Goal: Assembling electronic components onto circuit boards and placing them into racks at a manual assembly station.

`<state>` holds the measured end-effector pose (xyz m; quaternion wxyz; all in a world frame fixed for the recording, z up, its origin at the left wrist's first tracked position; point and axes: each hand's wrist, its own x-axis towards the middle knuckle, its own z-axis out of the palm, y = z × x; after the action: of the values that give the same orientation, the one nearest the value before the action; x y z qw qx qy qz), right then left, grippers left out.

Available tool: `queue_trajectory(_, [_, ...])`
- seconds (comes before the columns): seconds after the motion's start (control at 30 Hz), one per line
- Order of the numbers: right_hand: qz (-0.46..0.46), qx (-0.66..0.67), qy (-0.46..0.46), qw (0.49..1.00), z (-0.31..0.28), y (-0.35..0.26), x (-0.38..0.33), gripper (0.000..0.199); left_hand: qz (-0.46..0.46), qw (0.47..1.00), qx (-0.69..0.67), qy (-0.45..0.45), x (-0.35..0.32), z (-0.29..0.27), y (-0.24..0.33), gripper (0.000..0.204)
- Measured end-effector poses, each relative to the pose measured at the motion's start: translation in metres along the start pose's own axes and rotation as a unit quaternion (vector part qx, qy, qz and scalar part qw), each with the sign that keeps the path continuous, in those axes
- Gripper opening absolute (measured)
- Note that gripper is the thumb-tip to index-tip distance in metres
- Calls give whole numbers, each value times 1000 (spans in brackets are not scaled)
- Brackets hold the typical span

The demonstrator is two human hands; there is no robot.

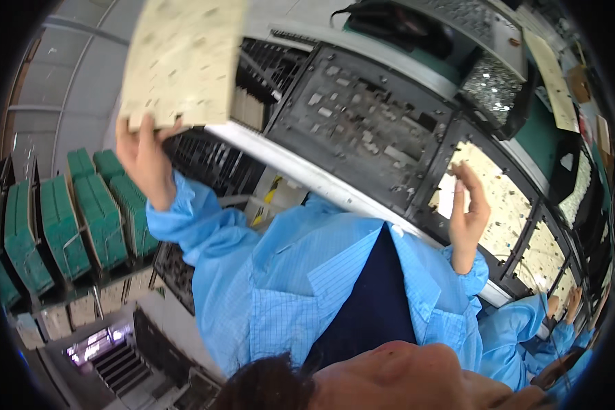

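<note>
My left hand is gripping the bottom edge of a beige circuit board, holding it up high over the rack of green boards. My right hand is open, fingers up, holding nothing, hovering just in front of another beige board sitting in a black fixture frame on the conveyor line. Another person's blue sleeve shows further down on my right.
</note>
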<state>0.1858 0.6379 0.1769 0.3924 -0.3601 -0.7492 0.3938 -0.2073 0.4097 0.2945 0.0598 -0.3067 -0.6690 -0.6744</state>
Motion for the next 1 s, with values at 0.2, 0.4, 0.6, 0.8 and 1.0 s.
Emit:
queue_trajectory(0.2, [0,48,-18,999,25,-4,26,51,-144,940,-108,-291,52,53,-73,37])
queue_trajectory(0.4, [62,171,-29,983,50,17,58,69,-164,839,-89,-511,82,121,-159,41])
queue_trajectory(0.6, [66,209,-19,976,63,31,73,70,-157,814,-43,-558,77,162,-187,42])
queue_trajectory(0.8, [89,160,-9,983,61,62,74,63,-130,847,18,-515,56,184,-194,32])
queue_trajectory(1.0, [82,-75,-28,993,62,68,73,62,78,862,142,-481,57,186,-210,27])
